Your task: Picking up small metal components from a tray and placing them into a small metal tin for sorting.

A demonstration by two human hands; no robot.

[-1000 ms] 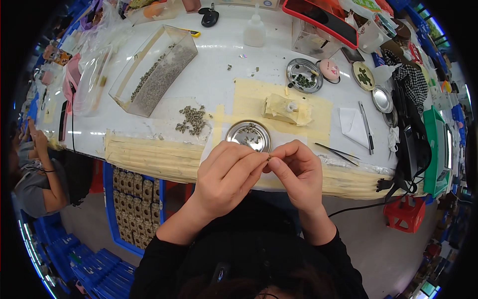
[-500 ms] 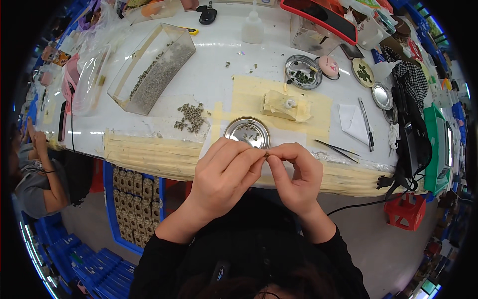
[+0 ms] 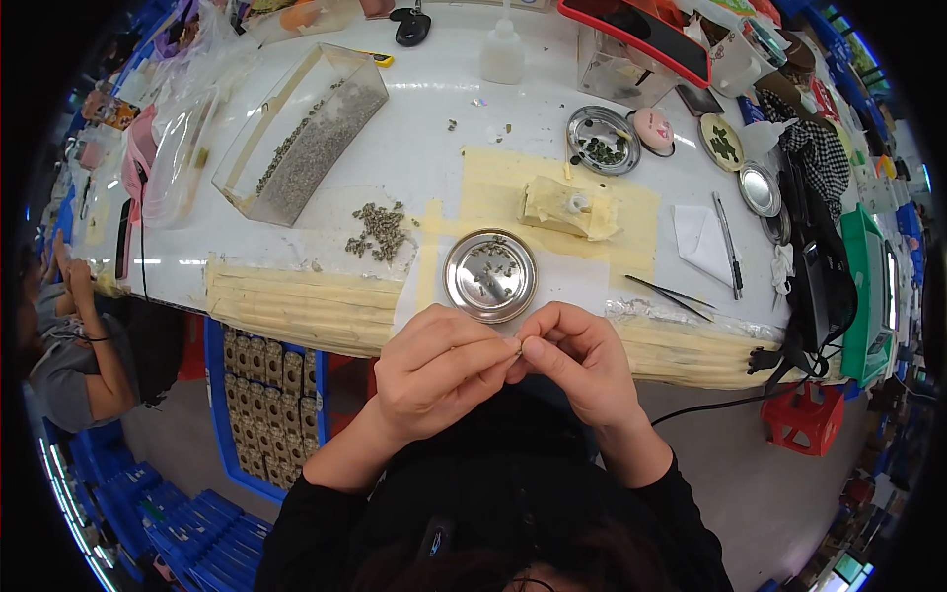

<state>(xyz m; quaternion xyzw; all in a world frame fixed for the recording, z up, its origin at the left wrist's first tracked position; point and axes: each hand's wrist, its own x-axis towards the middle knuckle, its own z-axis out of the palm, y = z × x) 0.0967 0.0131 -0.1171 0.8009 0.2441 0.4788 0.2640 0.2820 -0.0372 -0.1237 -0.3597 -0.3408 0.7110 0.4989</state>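
Just off the near edge of the table (image 3: 296, 296), below the round metal dish (image 3: 490, 275), the left hand (image 3: 434, 370) and right hand (image 3: 577, 360) pinch a tiny part (image 3: 520, 345) between fingertips; it appears light, rigid and easily dropped, best gripped at its ends.

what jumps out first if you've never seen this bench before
Two bare hands, left hand and right hand, meet fingertip to fingertip at the table's near edge, pinching something too small to identify. Just beyond them sits a round metal dish, with a loose pile of small grey pieces to its left.
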